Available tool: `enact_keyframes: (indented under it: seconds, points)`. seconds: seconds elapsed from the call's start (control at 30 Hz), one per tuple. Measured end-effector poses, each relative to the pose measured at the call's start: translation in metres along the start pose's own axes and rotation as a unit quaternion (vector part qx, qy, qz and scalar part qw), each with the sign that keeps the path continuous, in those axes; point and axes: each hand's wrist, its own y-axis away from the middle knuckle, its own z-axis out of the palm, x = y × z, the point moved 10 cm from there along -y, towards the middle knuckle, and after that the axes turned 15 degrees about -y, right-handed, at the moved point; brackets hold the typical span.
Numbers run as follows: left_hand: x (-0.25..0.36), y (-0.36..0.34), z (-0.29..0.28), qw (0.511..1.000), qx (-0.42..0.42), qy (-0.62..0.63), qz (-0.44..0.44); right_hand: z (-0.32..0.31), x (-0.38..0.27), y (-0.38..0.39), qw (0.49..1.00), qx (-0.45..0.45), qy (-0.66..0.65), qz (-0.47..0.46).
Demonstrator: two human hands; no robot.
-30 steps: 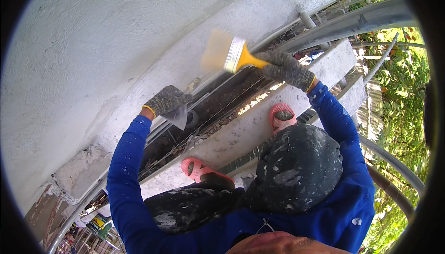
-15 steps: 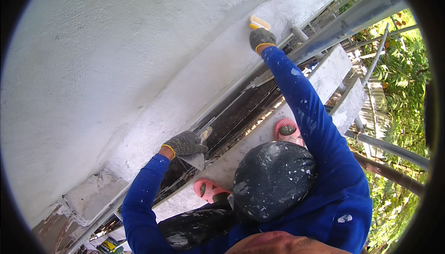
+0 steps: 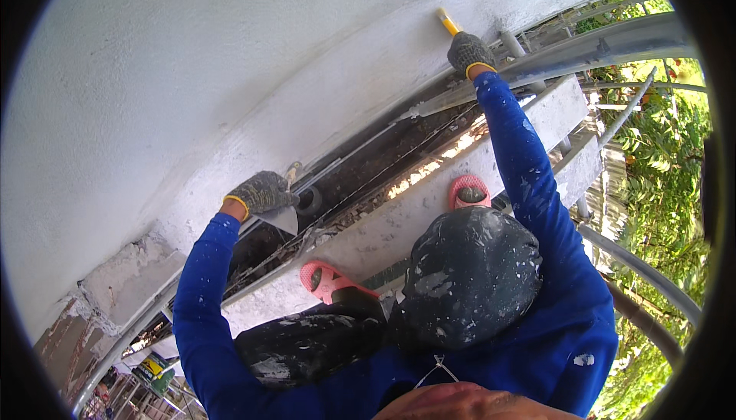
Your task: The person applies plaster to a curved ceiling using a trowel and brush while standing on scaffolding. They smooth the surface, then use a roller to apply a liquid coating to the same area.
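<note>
Left hand (image 3: 263, 192), left of centre — closed round scraper (image 3: 282, 221); right hand (image 3: 470, 52), upper right — clamped on yellow-handled brush (image 3: 448, 23) at pale wall (image 3: 169, 90)

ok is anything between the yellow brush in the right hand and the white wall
Nothing visible stands between the yellow-handled paintbrush in the grey gloved right hand and the white plastered wall. The grey metal pipe runs outside that gap.

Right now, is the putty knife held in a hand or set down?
Held: the gloved left hand grips the putty knife, with the handle end sticking out above and the blade below.
</note>
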Motion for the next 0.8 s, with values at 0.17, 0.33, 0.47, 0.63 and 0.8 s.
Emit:
enact_keyframes:
  seconds: [0.17,0.33,0.47,0.63,0.8]
  points:
    - [0.019,-0.002,-0.013,0.999,-0.036,-0.034,0.003,0.115,-0.188,0.150,0.950,-0.202,-0.033,-0.235]
    - [-0.014,0.033,-0.008,0.992,-0.088,0.032,-0.087,0.090,-0.177,0.164,0.937,-0.190,-0.045,-0.290]
    - [-0.079,0.040,0.042,0.990,-0.082,-0.078,-0.088,0.019,0.004,0.042,0.999,0.018,-0.049,0.004]
    - [-0.066,0.037,0.009,0.993,-0.021,-0.041,-0.109,0.113,-0.083,0.129,0.972,-0.177,0.071,-0.136]
    - [-0.022,0.043,-0.037,0.991,0.031,0.118,-0.064,0.138,-0.134,0.195,0.910,-0.155,0.002,-0.386]
